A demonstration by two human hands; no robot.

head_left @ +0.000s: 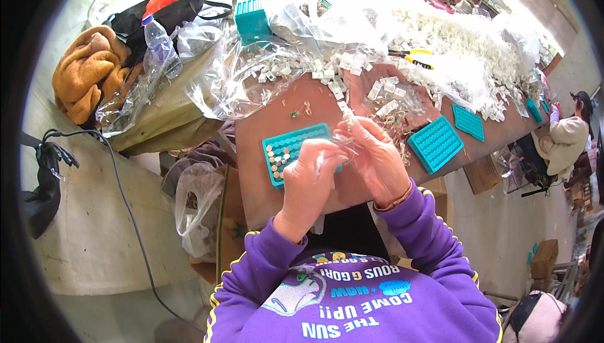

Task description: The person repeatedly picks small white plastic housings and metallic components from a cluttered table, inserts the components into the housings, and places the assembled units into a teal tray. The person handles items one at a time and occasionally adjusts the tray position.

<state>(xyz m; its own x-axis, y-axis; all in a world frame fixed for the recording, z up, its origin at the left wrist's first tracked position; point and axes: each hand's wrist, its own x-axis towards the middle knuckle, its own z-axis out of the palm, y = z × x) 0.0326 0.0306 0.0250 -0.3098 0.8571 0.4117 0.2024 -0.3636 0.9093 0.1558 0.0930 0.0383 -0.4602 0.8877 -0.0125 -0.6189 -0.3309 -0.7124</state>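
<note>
My right hand [379,160] pinches a small white plastic piece [346,111] between thumb and fingertips, above the brown tabletop. Close beside it, my left hand [309,178] is closed with its fingertips together. Something thin and pale shows between the two hands, too small and blurred to name. Partly hidden under my left hand lies a teal tray [296,134] with rows of hollows. Several small round tan pieces [272,159] sit in its left part. Just past my right hand is a loose tangle of thin wires [397,130].
Two more teal trays [435,144] [469,122] lie to the right. White plastic parts [453,47] form a big heap at the back, near yellow-handled pliers [418,57]. Left are clear plastic sheeting [217,85], a bottle [160,47] and a cable [126,198]. Co-workers [569,135] sit farther off.
</note>
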